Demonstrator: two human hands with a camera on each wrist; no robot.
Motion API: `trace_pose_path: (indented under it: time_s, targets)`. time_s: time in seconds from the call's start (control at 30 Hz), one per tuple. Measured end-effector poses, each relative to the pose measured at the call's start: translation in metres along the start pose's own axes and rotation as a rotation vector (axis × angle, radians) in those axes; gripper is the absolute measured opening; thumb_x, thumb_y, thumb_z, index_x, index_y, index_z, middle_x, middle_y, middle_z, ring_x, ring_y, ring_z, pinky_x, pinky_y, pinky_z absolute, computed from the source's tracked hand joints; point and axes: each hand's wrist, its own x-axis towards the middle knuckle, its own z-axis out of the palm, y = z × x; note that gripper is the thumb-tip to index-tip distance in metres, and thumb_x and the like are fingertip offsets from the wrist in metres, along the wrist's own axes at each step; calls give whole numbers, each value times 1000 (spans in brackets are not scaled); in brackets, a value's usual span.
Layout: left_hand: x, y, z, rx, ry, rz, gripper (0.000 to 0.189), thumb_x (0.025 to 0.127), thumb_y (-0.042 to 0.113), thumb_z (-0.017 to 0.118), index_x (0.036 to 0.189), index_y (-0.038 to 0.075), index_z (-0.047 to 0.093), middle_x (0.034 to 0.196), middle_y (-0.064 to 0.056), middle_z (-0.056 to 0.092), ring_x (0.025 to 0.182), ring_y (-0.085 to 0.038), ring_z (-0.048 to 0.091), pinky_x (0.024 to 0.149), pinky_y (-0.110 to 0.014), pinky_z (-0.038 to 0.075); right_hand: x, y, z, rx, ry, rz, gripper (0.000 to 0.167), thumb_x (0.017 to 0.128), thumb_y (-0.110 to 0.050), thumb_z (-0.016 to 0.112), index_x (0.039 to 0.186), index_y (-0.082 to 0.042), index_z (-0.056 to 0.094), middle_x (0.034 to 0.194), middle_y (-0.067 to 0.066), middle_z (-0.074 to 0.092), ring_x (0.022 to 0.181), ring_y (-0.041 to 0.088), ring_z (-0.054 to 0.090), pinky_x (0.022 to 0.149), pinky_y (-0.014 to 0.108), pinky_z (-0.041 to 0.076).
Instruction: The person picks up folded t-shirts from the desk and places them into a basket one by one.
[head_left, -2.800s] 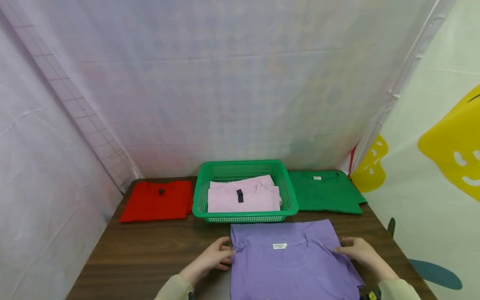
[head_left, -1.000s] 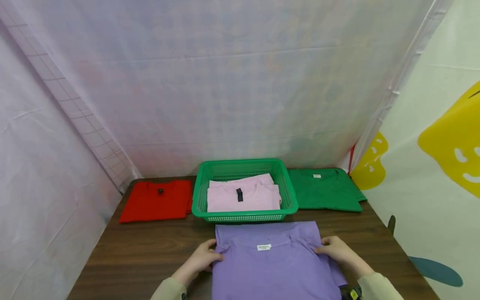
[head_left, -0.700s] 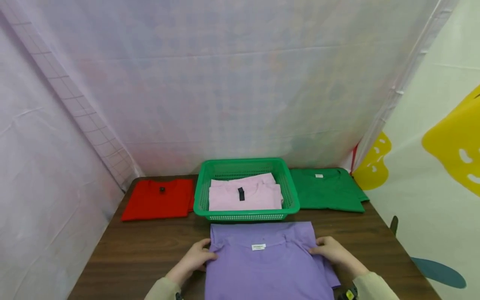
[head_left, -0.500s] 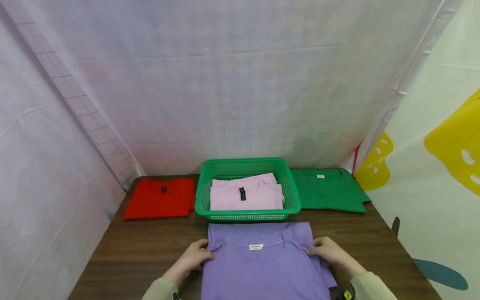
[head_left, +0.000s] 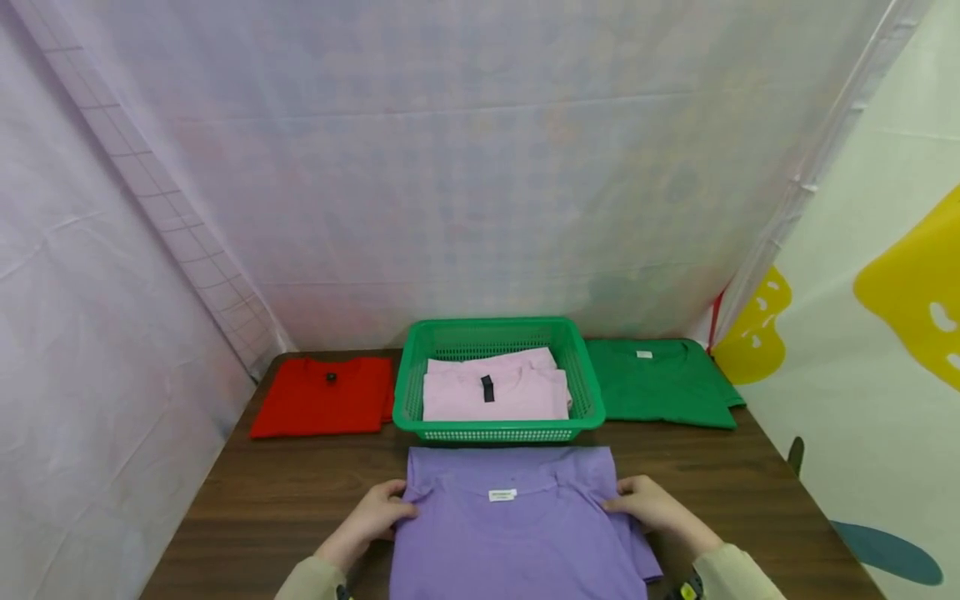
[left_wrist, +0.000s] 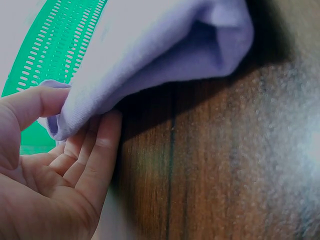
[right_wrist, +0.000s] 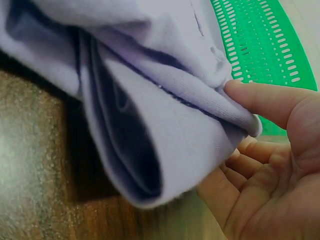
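Note:
A purple T-shirt (head_left: 517, 542) with a white neck label lies at the front of the table, its lower end cut off by the head view. My left hand (head_left: 377, 510) pinches its left edge near the shoulder, thumb on top and fingers beneath, as the left wrist view shows. On the opposite edge my right hand (head_left: 651, 505) pinches the cloth the same way. A sleeve opening (right_wrist: 135, 150) gapes beside the right fingers. Just behind the shirt stands a green basket (head_left: 498, 432), with a folded pink T-shirt (head_left: 457, 400) inside.
A folded red T-shirt (head_left: 322, 404) lies left of the basket, and a folded green T-shirt (head_left: 663, 387) lies right of it. White sheeting (head_left: 480, 192) closes off the back of the wooden table (head_left: 285, 500) and both sides.
Both hands and the purple T-shirt between them have shifted to the left, so the shirt now lies more squarely in front of the basket. The basket and other shirts stay put.

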Motion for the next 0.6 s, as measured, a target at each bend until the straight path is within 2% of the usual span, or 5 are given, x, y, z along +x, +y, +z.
trace_pose_path:
  time_s: [0.23, 0.33, 0.43, 0.5, 0.6]
  targets:
    - [-2, 0, 0, -17, -3, -16, 65, 79, 6, 65, 133, -20, 38, 86, -7, 66, 73, -18, 61, 61, -40, 56, -5, -2, 0, 9, 10, 57, 37, 85, -20, 71, 67, -17, 40, 59, -8, 31, 54, 8, 33, 46, 21, 33]
    - [-2, 0, 0, -39, -5, -39, 64, 81, 9, 66, 133, -18, 39, 90, -10, 66, 76, -21, 63, 64, -43, 56, -8, -2, -3, 42, 14, 128, 33, 86, -22, 71, 69, -15, 44, 60, -7, 33, 57, 9, 38, 48, 24, 40]
    - [-2, -1, -1, -63, -18, -73, 62, 84, 13, 66, 133, -17, 41, 93, -11, 66, 78, -22, 64, 65, -44, 57, -10, 0, -5, 68, 24, 184, 24, 87, -23, 70, 76, -10, 54, 65, -5, 41, 62, 12, 47, 51, 30, 49]
    - [-3, -1, -2, -77, -43, -88, 58, 86, 15, 65, 131, -16, 44, 93, -11, 65, 78, -22, 64, 65, -43, 57, -11, 0, -4, 75, 46, 220, 22, 87, -23, 71, 83, -4, 59, 69, -1, 47, 65, 14, 51, 55, 34, 52]
    - [-5, 0, -3, -93, -96, -92, 58, 88, 17, 64, 132, -15, 43, 98, -12, 64, 82, -22, 64, 66, -43, 57, -10, 2, -4, 101, 58, 229, 24, 86, -21, 71, 91, 1, 62, 73, 1, 52, 68, 15, 56, 59, 37, 54]
